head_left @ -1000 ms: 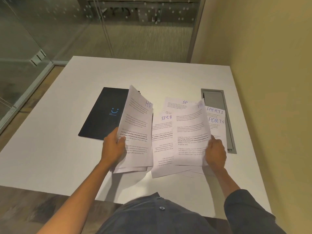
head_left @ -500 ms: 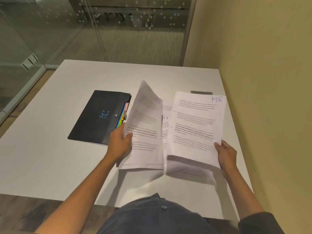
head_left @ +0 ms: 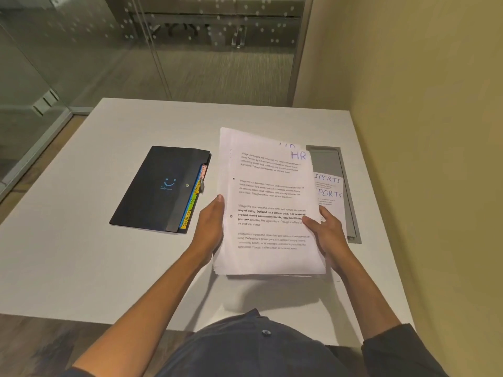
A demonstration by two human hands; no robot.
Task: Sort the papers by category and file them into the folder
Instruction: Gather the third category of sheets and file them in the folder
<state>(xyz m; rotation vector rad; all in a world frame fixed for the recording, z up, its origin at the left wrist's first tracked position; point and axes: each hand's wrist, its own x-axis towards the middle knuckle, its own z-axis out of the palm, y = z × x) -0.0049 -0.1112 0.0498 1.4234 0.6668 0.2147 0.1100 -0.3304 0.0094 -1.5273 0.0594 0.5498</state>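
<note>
The left hand grips the left edge of a stack of white printed sheets marked "HR" in blue ink, its thumb tip lying on the top sheet's margin and its other fingers hidden beneath. The right hand holds the stack's right edge, thumb pressed on the printed face, fingers curled under. Between the two hands the stack is lifted above the white rectangular table, tilted toward the person. Just beyond the right hand's fingers, white sheets headed "SPORTS" in blue lie on the table, partly over a grey recessed cable tray. Left of the left hand, apart from it, a closed black folder with coloured index tabs lies flat on the table.
</note>
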